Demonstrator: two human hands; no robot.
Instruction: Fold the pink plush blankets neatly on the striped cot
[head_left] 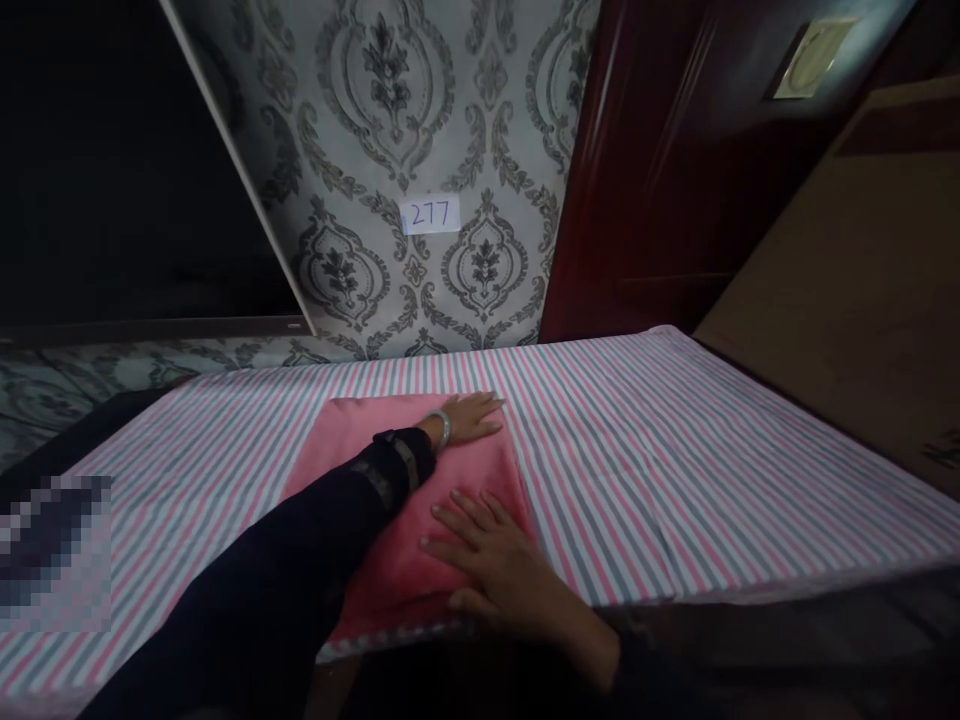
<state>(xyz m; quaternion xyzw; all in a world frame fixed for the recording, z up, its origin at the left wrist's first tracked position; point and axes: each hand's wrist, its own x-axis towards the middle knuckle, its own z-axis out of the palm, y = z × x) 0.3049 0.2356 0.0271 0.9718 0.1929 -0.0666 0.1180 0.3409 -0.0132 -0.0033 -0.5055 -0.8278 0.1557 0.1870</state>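
Note:
A pink cloth (349, 430), roughly rectangular, lies flat on the striped table cover (622, 440), its near edge close to the table's front. My left hand (472, 417), with a bracelet at the wrist, rests flat near the cloth's far right corner, fingers stretched out. Closer to me, my right hand (495, 560) lies palm down with spread fingers on the cloth's right part. Neither hand grasps anything. My dark left sleeve crosses over the cloth and hides part of its left and near side.
A large dark screen (135, 170) stands at the back left. Behind the table is patterned wallpaper with a paper label (430, 214) reading 277. A dark red panel (637, 180) and a big cardboard box (862, 280) border the right. A blurred patch (52, 555) covers the left edge.

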